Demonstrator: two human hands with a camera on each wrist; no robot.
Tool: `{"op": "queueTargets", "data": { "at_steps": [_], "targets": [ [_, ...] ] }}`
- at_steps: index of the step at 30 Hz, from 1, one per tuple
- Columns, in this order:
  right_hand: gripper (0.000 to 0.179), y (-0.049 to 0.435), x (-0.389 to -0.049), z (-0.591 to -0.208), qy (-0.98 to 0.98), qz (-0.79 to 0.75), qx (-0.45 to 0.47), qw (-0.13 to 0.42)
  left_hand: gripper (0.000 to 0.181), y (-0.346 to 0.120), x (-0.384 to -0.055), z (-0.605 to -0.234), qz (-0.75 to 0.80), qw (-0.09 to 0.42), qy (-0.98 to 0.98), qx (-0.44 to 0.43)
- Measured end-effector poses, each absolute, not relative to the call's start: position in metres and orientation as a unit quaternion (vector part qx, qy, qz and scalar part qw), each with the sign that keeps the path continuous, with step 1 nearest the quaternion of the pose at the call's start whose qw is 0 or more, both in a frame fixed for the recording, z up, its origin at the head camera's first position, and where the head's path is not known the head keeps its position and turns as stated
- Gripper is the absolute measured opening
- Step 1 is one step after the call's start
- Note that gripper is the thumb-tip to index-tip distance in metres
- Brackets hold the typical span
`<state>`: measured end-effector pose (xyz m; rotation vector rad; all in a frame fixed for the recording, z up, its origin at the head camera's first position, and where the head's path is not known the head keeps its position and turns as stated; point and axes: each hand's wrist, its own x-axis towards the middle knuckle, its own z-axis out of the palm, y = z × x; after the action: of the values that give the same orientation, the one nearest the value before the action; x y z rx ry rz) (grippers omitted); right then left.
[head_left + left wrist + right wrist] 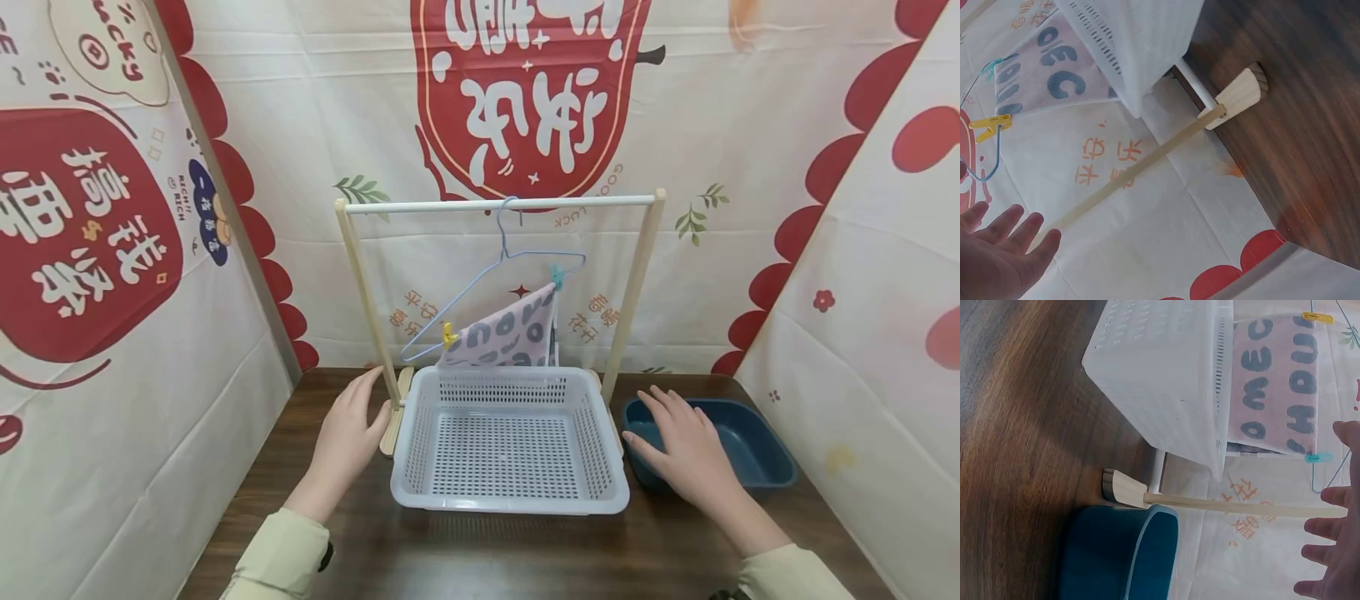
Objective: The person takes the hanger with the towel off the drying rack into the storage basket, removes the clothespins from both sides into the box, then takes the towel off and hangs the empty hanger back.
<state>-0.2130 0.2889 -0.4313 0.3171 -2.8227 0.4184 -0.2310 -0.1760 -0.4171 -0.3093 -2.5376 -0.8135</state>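
My left hand (pixel 347 435) hovers beside the left post (pixel 367 296) of a small drying rack, fingers relaxed and spread, holding nothing. Over the near left part of a dark blue basin (pixel 753 446) is my right hand (pixel 684 450), its fingers loosely spread and nothing in them. From the rack's white crossbar (pixel 420 207) hangs a tilted blue wire hanger (pixel 505 252), its left end lower. A pink cloth with grey letters (pixel 506 329) is held on it by a yellow clip (pixel 449 336) and a teal clip (pixel 557 277). The white basket hides the cloth's lower part.
A white perforated basket (pixel 510 503) stands in front of the rack, between both hands. The rack's left wooden foot (pixel 1238 97) rests on the dark wood table (pixel 480 558). Printed white cloth walls (pixel 300 275) enclose the back and both sides.
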Motion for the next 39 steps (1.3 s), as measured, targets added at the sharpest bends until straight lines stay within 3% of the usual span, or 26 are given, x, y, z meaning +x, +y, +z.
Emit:
{"op": "queueTargets", "data": {
  "at_steps": [8,16,24,31,39],
  "targets": [
    [0.066,0.283,-0.217,-0.432,-0.969,0.155,0.120,0.150,0.052,-0.165,-0.242,-0.405,-0.341,0.195,-0.915,-0.098],
    [0.061,0.272,-0.221,-0.433,-0.971,0.180,0.103,0.119,0.048,-0.155,-0.261,-0.395,-0.413,0.167,-0.892,-0.077],
    [0.043,0.265,-0.222,-0.436,-0.971,0.176,0.106,0.120,0.035,-0.146,-0.277,-0.389,-0.463,0.164,-0.868,-0.071],
    [0.042,0.261,-0.224,-0.438,-0.971,0.186,0.097,0.112,0.035,-0.137,-0.284,-0.380,-0.450,0.154,-0.877,-0.073],
    [0.043,0.255,-0.227,-0.435,-0.969,0.211,0.083,0.094,0.032,-0.126,-0.290,-0.371,-0.416,0.103,-0.901,-0.070]
  ]
}}
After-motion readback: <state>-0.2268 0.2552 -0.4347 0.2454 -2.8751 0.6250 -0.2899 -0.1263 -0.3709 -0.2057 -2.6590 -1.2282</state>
